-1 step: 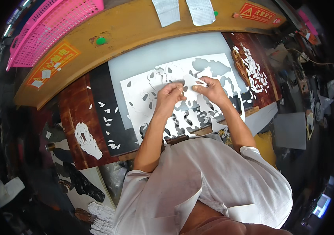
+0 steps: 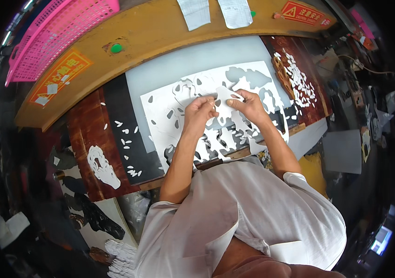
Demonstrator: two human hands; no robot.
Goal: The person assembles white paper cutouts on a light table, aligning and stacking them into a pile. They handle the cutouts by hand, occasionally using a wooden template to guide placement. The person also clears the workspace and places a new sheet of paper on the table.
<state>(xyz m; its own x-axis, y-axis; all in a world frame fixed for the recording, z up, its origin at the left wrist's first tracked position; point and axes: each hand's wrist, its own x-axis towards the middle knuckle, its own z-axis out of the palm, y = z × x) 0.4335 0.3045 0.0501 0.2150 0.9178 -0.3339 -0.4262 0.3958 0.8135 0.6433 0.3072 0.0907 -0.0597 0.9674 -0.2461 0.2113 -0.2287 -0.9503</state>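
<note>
My right hand point(image 2: 251, 107) is closed on a thin white cut-out piece point(image 2: 224, 96), pinching its right side between thumb and fingers. The fingers of my left hand point(image 2: 201, 111) are pinched together at the piece's left edge. Whatever lies between those fingertips is too small to make out. Beneath both hands a large white sheet point(image 2: 159, 95) lies tilted, with many shaped holes cut through it. Its near side is cut into ragged webs, and my forearms hide part of it.
The sheet rests on a pale board point(image 2: 197, 54). Small white slips point(image 2: 305, 88) lie heaped at right beside a brown curved form point(image 2: 283, 76). Stacked white cut-outs point(image 2: 103, 167) sit at left. A yellow machine beam point(image 2: 155, 34) spans the far side, with a pink basket point(image 2: 65, 39) on it.
The whole view has shifted very slightly. Both hands keep nearly the same pose around the white piece.
</note>
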